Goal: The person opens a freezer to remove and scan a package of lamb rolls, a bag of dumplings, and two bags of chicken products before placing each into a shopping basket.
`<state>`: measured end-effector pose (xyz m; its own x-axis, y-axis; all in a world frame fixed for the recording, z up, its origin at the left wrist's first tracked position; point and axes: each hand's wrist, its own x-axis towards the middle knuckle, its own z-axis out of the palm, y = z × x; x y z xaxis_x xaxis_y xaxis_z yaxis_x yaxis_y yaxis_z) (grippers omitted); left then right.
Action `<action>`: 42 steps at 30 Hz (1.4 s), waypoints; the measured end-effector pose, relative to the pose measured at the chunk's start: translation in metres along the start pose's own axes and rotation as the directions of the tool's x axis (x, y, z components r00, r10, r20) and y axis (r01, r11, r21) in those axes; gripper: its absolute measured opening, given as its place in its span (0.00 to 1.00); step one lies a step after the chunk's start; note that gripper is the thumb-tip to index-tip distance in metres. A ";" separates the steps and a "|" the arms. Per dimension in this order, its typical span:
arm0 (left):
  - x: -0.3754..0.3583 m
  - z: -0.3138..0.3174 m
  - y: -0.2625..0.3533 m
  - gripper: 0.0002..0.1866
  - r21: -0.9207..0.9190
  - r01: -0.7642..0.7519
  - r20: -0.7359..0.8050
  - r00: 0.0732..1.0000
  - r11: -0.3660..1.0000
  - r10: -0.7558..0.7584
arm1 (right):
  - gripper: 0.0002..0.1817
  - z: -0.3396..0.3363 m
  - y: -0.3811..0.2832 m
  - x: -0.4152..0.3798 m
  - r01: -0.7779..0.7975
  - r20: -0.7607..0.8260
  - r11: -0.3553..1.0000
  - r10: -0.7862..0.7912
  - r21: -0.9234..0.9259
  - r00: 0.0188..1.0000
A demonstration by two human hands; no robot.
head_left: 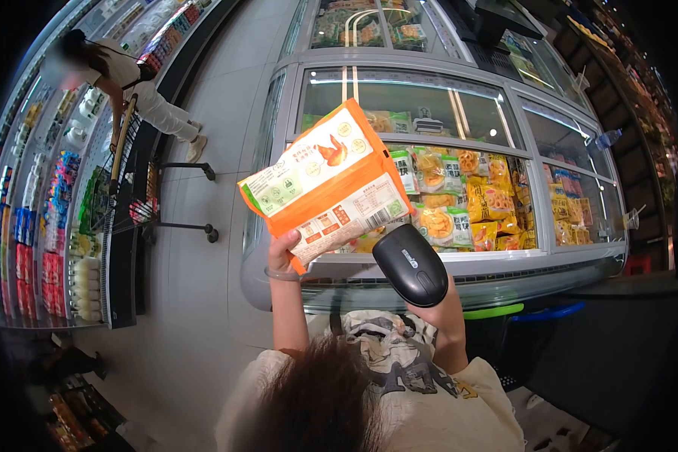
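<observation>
a supermarket aisle with a glass-topped freezer chest (pixel 429 98); at frame centre the left hand (pixel 282 252) grips an orange frozen-food packet (pixel 328 181), fingers mostly hidden behind it. the right hand (pixel 446 297) clasps a black barcode scanner (pixel 410 265), its fingers also hidden.

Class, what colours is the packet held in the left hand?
Orange and white packet, gripped by the left hand; head view shows it.

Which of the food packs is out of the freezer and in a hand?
The orange-and-white pack, held up by the left hand beside the black scanner. The other packs lie behind the freezer's glass lid.
</observation>
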<state>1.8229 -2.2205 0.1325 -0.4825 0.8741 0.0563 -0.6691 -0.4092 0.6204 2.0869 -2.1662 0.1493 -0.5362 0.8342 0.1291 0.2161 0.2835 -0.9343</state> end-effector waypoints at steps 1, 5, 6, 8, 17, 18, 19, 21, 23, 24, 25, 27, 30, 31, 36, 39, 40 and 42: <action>0.000 0.000 0.000 0.34 -0.001 0.001 0.003 1.000 1.000 -0.001 | 0.31 0.000 -0.001 0.000 0.003 -0.001 1.000 -0.003 -0.015 1.000; -0.001 0.000 -0.002 0.34 -0.017 0.004 0.005 1.000 1.000 -0.004 | 0.31 0.002 0.005 -0.001 -0.016 -0.037 1.000 0.016 0.001 0.999; -0.001 0.001 -0.002 0.34 -0.024 0.009 0.006 1.000 1.000 -0.009 | 0.31 0.002 0.008 -0.002 -0.029 -0.040 1.000 0.029 -0.001 0.999; -0.001 0.002 -0.002 0.34 -0.039 0.020 0.007 1.000 0.999 -0.020 | 0.31 0.001 0.011 0.000 -0.065 -0.048 0.997 0.066 0.033 0.997; -0.013 0.003 -0.012 0.34 -0.127 0.073 0.005 0.997 0.989 -0.073 | 0.18 -0.026 -0.004 0.041 -0.030 -0.119 0.968 0.062 0.250 0.991; -0.017 -0.002 -0.016 0.35 -0.174 0.135 0.012 0.991 0.976 -0.135 | 0.17 -0.029 -0.004 0.047 -0.010 -0.162 0.967 0.053 0.255 0.985; -0.020 -0.006 -0.021 0.35 -0.208 0.167 0.022 0.986 0.964 -0.166 | 0.16 -0.032 -0.005 0.051 0.011 -0.205 0.966 0.044 0.259 0.978; -0.025 -0.009 -0.031 0.35 -0.274 0.230 0.046 0.973 0.934 -0.226 | 0.16 -0.037 -0.003 0.053 -0.066 -0.219 0.921 0.160 0.384 0.963; -0.033 -0.013 -0.043 0.34 -0.385 0.283 0.143 0.959 0.879 -0.246 | 0.14 -0.039 -0.004 0.052 -0.056 -0.145 0.911 0.125 0.409 0.982; -0.036 -0.020 -0.053 0.33 -0.452 0.302 0.185 0.952 0.840 -0.243 | 0.14 -0.041 0.002 0.051 -0.069 -0.091 0.873 0.128 0.483 0.988; -0.040 -0.028 -0.065 0.33 -0.514 0.324 0.229 0.944 0.794 -0.237 | 0.15 -0.042 0.012 0.050 -0.085 -0.038 0.830 0.127 0.552 0.991; -0.053 -0.031 -0.088 0.28 -0.566 0.368 0.291 0.927 0.738 -0.239 | 0.16 -0.041 0.016 0.047 -0.132 0.038 0.712 0.147 0.689 0.988; -0.073 -0.001 -0.102 0.28 -0.612 0.534 0.437 0.843 0.583 -0.314 | 0.18 -0.031 0.017 0.049 -0.223 0.155 0.443 0.186 0.868 0.970; -0.077 0.007 -0.104 0.28 -0.616 0.585 0.481 0.810 0.527 -0.337 | 0.22 -0.024 0.031 0.050 -0.210 0.156 0.394 0.166 0.895 0.974; -0.089 0.029 -0.114 0.28 -0.595 0.737 0.631 0.675 0.321 -0.382 | 0.52 0.002 0.061 0.065 0.089 -0.001 0.397 -0.218 0.913 0.976; -0.092 0.038 -0.118 0.28 -0.576 0.774 0.670 0.631 0.262 -0.391 | 0.46 0.004 0.058 0.070 -0.085 0.110 0.265 -0.079 0.961 0.991; -0.092 0.041 -0.120 0.28 -0.572 0.782 0.679 0.620 0.247 -0.393 | 0.43 0.007 0.065 0.073 -0.120 0.144 0.216 -0.099 0.969 0.985; -0.093 0.045 -0.122 0.28 -0.564 0.793 0.691 0.606 0.230 -0.394 | 0.34 0.008 0.061 0.072 -0.153 0.205 0.251 -0.195 0.956 0.959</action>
<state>1.9745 -2.2399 0.0864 0.3621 0.8719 0.3298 -0.8553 0.4514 -0.2544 2.0544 -2.0924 0.0984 -0.7236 0.6478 0.2380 -0.6436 -0.5088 -0.5717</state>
